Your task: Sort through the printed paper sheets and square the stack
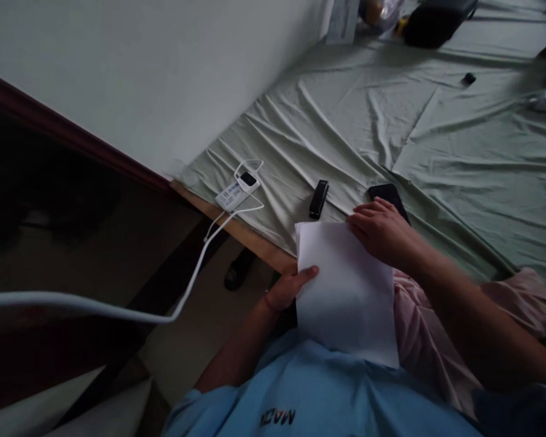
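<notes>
Here my left hand [287, 290] pinches the edge of a smooth white sheet of paper [346, 291] over my lap, and my right hand [378, 232] lies flat on its top corner. Wrinkly green bedsheet [459, 152] covers the bed beyond. My blue shirt [300, 394] reads "MACR" upside down.

Paper [346, 291] lies on the bed edge [255, 240] between both hands, stapler [319, 198] just behind it, phone [388, 195] right of stapler, charger [236, 189] well left.
</notes>
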The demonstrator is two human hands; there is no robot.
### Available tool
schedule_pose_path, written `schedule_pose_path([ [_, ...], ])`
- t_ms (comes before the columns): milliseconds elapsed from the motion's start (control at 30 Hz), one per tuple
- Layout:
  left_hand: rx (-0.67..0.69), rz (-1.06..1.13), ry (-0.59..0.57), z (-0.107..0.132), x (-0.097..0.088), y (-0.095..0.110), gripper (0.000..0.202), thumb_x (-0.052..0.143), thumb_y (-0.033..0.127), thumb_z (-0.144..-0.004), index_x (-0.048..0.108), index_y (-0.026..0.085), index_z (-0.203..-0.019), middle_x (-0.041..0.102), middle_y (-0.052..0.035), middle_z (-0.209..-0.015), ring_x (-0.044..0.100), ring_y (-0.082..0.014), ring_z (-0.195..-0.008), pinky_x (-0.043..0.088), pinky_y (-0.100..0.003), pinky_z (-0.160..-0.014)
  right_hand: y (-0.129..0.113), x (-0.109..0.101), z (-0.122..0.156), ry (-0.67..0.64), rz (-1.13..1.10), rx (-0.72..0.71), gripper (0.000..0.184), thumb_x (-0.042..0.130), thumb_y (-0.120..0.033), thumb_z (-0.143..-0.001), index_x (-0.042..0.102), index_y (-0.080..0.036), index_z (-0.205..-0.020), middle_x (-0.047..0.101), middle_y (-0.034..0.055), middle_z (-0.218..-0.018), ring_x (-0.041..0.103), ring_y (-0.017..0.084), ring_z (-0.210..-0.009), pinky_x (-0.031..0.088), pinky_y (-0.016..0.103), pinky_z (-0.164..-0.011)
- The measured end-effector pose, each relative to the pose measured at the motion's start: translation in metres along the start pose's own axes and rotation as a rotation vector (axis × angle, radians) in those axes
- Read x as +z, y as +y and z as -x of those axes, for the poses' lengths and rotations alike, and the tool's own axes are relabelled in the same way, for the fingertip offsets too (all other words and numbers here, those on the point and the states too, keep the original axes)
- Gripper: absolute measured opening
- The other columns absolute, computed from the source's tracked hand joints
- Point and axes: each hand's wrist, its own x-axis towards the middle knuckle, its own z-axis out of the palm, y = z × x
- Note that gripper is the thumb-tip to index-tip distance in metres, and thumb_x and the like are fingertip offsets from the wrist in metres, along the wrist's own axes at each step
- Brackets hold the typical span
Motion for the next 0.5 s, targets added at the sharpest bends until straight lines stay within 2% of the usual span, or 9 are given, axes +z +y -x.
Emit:
schedule_pose_path([
  [67, 0.058, -0.013, 0.021, -0.004, 0.000, 0.004, 0.066, 0.086, 0.064, -0.076, 0.076, 0.009, -0.111, 0.078, -0.0152, -0.102, 0.072, -0.0233, -0.082, 0.056, -0.033, -0.076, 0.002, 0.004, -0.009, -0.034, -0.050, -0.023, 0.033, 0.048, -0.029, -0.106, 0.072, -0.020, -0.084, 0.077, 0.0094, -0.092, 0.068, 0.026, -0.096, 0.045, 0.042, -0.093],
  [133, 0.120, 0.000, 0.049, -0.008, 0.000, 0.009, 0.068, 0.082, 0.066, -0.081, 0.074, 0.010, -0.117, 0.078, -0.0140, -0.102, 0.073, -0.0248, -0.088, 0.056, -0.033, -0.079, 0.005, 0.008, -0.015, -0.050, -0.100, -0.039, 0.033, 0.048, -0.027, -0.105, 0.070, -0.020, -0.081, 0.076, 0.0088, -0.088, 0.066, 0.025, -0.091, 0.045, 0.038, -0.086],
  [200, 0.144, 0.032, 0.094, -0.012, 0.000, 0.015, 0.073, 0.083, 0.068, -0.078, 0.073, 0.009, -0.119, 0.078, -0.0129, -0.099, 0.074, -0.0255, -0.087, 0.056, -0.033, -0.077, 0.007, 0.012, -0.018, -0.059, -0.133, -0.052, 0.032, 0.048, -0.026, -0.104, 0.070, -0.020, -0.082, 0.075, 0.0089, -0.088, 0.066, 0.025, -0.091, 0.044, 0.037, -0.085],
  [333, 0.114, 0.104, 0.145, -0.019, 0.002, 0.020, 0.079, 0.092, 0.068, -0.064, 0.074, 0.007, -0.111, 0.077, -0.0122, -0.090, 0.071, -0.0228, -0.074, 0.054, -0.032, -0.069, 0.006, 0.016, -0.021, -0.032, -0.099, -0.006, 0.030, 0.050, -0.030, -0.104, 0.074, -0.019, -0.090, 0.076, 0.0109, -0.091, 0.065, 0.025, -0.088, 0.043, 0.037, -0.082],
  [500, 0.134, 0.152, 0.129, -0.022, 0.011, 0.018, 0.069, 0.095, 0.058, -0.065, 0.075, 0.007, -0.108, 0.078, -0.0132, -0.092, 0.072, -0.0233, -0.076, 0.055, -0.034, -0.073, 0.009, 0.018, -0.018, -0.022, -0.253, 0.028, 0.025, 0.055, -0.027, -0.099, 0.075, -0.018, -0.087, 0.074, 0.0106, -0.086, 0.066, 0.024, -0.086, 0.045, 0.034, -0.079],
])
